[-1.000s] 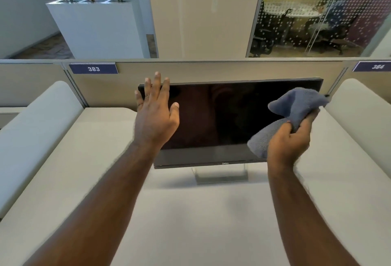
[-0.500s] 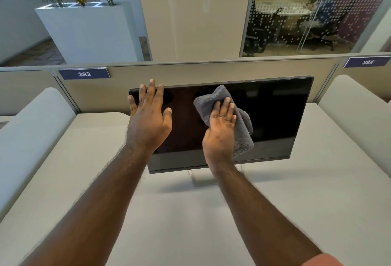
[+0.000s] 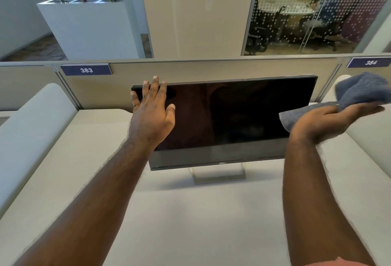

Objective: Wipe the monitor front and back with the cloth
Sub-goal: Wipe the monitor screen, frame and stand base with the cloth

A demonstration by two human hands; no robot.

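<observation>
**Screen braced, cloth at the right edge**

On the desk, the monitor stands upright. Your left hand lies flat, fingers straight, on its far-left corner, likely to steady it. Your right hand grips the cloth beside the right edge.

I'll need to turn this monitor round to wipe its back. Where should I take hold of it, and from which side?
Probably the monitor by its two short side edges, one hand from each side. The panel is wide and thin on a small stand; the edges spare the screen. The left hand is already at the top left corner; the right hand holds the cloth.
</observation>
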